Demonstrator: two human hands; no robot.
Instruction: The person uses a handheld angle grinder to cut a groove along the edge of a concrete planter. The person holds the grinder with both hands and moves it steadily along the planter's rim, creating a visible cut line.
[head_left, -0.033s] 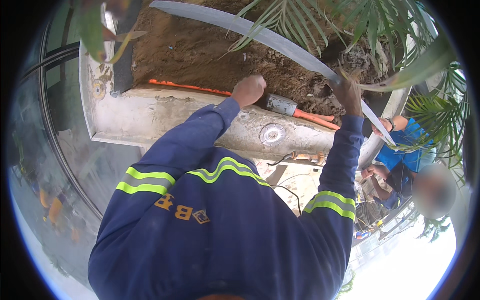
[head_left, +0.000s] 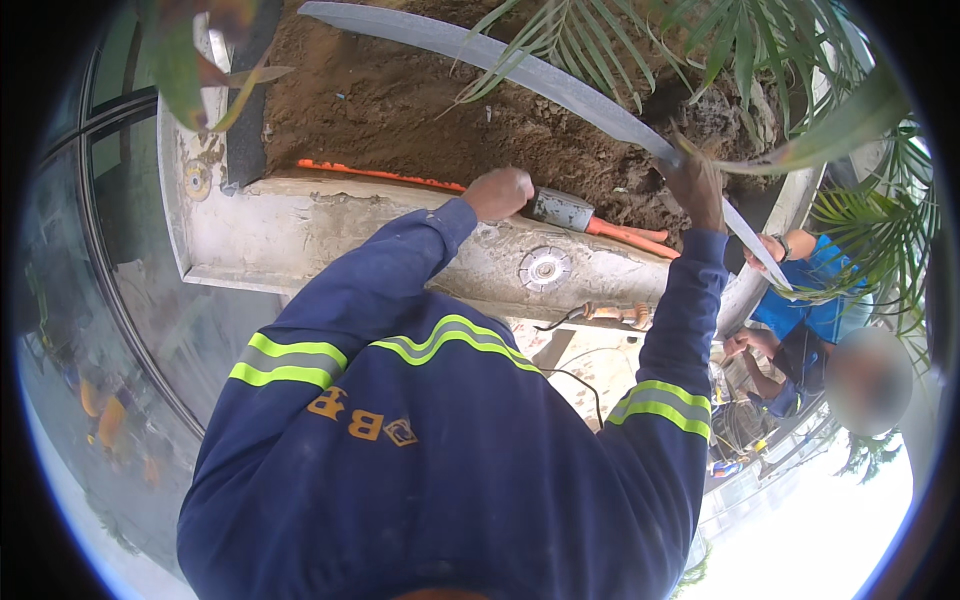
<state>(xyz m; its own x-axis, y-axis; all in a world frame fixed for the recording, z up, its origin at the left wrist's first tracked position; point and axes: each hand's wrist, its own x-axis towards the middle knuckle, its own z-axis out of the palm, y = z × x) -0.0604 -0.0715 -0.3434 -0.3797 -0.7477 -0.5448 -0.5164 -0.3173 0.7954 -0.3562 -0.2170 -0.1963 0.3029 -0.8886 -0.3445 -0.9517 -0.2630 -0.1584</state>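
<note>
A long, thin grey strip (head_left: 560,87) curves over the soil from the far left to the right. My right hand (head_left: 697,190) is closed around it toward its right end. Over the inner edge of the concrete curb (head_left: 370,228), my left hand (head_left: 498,194) is closed; whatever its fingers hold is hidden. Just right of it lies a grey, box-shaped metal piece (head_left: 562,211), with an orange handle-like bar (head_left: 625,234) running from it. An orange edge (head_left: 380,175) follows the soil's border to the left of my left hand.
A co-worker in blue (head_left: 815,290) on the right has a hand (head_left: 770,252) at the strip's end. Palm fronds (head_left: 575,45) hang over the soil bed (head_left: 370,110). A round disc (head_left: 545,268) and an orange-brown tool (head_left: 620,314) rest on the curb. Glass panels (head_left: 130,250) stand left.
My left hand has dropped slightly toward me, its wrist lower over the curb. My right hand and the grey strip stay where they were.
</note>
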